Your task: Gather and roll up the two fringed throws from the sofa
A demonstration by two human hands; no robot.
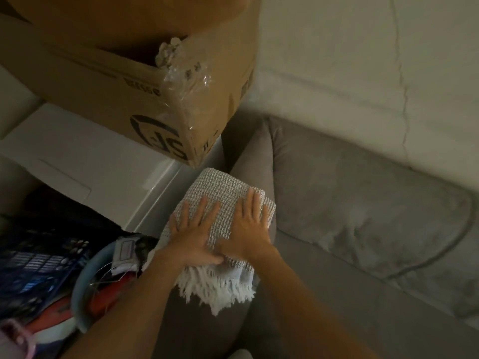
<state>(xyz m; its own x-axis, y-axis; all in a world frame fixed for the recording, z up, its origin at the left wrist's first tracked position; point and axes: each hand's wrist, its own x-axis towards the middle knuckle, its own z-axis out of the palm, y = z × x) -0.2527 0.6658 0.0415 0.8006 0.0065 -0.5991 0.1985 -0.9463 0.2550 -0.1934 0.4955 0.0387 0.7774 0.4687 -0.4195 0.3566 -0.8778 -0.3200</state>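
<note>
**Bundle could slip off the sofa arm**

The left hand (197, 229) and right hand (248, 225) lie flat with fingers straight and spread. They press side by side on the bundled white throw (220, 182). It sits on the narrow sofa arm (207, 330), its fringe (220, 288) hanging toward the person. If the pressure lifts, the bundle may spring loose or tip left into the cluttered basket (77, 288). No second throw is in view.

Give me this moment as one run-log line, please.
hands: left hand and right hand pressed flat, side by side | object: white fringed throw, bundled on sofa arm, fringe toward camera | second throw: not seen
</note>
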